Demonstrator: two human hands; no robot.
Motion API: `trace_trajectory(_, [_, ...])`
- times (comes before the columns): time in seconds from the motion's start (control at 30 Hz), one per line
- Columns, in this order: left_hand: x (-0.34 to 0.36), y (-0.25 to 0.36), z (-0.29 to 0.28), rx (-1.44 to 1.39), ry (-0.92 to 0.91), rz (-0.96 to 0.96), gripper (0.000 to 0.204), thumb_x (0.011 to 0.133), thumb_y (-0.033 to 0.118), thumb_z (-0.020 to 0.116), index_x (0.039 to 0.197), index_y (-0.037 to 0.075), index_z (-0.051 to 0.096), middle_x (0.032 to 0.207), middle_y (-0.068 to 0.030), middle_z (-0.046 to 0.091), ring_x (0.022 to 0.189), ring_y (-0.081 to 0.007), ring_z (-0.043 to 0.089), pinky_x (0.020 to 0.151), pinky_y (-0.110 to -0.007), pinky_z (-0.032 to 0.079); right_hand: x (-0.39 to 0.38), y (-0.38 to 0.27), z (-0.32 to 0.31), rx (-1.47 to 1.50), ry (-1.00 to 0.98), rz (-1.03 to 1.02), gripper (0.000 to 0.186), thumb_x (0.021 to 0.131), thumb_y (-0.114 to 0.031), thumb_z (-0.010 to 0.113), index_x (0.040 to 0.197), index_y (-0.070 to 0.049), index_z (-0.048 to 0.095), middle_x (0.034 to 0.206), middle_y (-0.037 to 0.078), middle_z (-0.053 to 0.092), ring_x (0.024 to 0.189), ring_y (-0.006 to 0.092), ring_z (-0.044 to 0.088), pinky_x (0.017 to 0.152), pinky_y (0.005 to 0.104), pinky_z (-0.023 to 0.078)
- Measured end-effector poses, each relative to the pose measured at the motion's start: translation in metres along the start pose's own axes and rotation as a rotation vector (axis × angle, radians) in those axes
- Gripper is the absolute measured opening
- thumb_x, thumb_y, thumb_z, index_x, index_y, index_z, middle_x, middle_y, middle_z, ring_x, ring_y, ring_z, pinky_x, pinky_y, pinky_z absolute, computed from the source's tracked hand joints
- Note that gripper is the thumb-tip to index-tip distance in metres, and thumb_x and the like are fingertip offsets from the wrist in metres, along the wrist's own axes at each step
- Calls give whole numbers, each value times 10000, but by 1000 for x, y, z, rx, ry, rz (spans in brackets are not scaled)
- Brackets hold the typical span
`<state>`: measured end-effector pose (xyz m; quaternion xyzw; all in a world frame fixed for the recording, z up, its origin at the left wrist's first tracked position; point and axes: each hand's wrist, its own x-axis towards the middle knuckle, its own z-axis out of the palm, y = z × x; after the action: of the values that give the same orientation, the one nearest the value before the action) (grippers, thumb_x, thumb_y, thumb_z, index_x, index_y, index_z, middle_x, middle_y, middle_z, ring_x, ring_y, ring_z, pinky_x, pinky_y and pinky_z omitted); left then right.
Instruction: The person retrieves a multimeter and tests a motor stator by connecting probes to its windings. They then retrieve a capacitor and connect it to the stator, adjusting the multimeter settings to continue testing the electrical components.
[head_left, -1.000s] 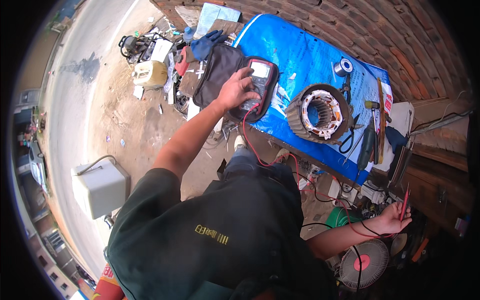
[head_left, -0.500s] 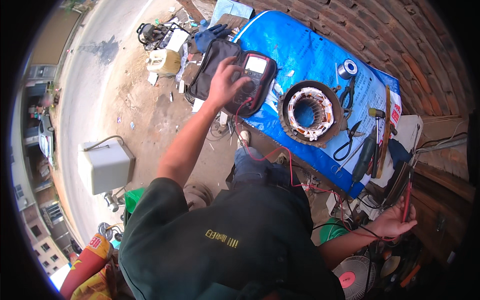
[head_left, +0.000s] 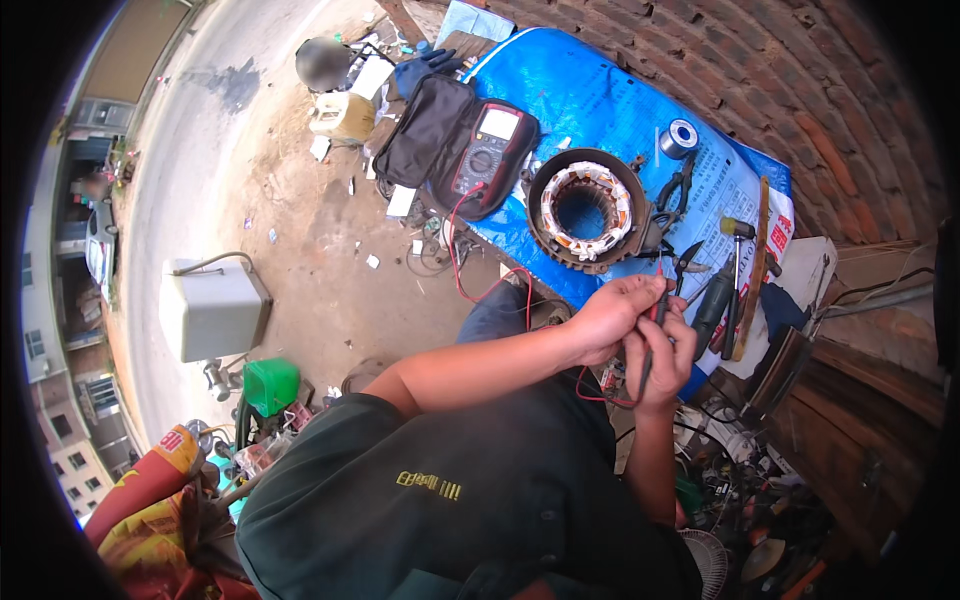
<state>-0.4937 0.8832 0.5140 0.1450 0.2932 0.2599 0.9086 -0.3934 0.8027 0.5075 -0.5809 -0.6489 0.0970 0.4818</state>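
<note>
Both hands meet in front of the blue-covered table. My left hand (head_left: 612,312) has its thumb and fingers pinched at the upper end of a red test probe (head_left: 659,269), whose red tip shows above them. In my right hand (head_left: 668,362), just beside it, the fingers curl round a black test probe (head_left: 645,372). Fingers partly hide both probes. A red lead (head_left: 457,250) runs from the multimeter (head_left: 484,155), which lies in its unfolded black case (head_left: 425,130). Beyond my hands sits a motor stator (head_left: 627,207) with white-bound windings in a dark round housing.
Right of the stator lie black-handled pliers (head_left: 676,188), dark snips (head_left: 690,262), a solder spool (head_left: 679,138), a hammer (head_left: 738,228) and a wooden strip (head_left: 757,265). A brick wall (head_left: 800,120) bounds the far side. A white box (head_left: 205,315) stands on the ground at left.
My left hand has left the multimeter and swung right to meet my right hand. The right hand has come inward from the table's right end, bringing the probes. The multimeter's dial is now uncovered.
</note>
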Motion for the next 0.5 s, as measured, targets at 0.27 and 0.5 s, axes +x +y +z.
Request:
trace_trajectory(0.27, [22,-25,-22,84,56,-28,188,1007,220,489,1057,41,516,1044,-100,633,907,-136,610,799,-289,518,-6,12,-25,83,-363,228,356,762,61,553,1112,34,609,1060,170,589,959,346,581,877,420,459])
trace_trajectory(0.5, [0,-1,-2,261,39,71,270,1013,256,478,1168,36,497,1041,-66,629,902,-85,604,737,-235,496,-23,22,-5,486,178,552,312,891,17,555,1191,46,474,992,135,608,873,179,582,789,314,488])
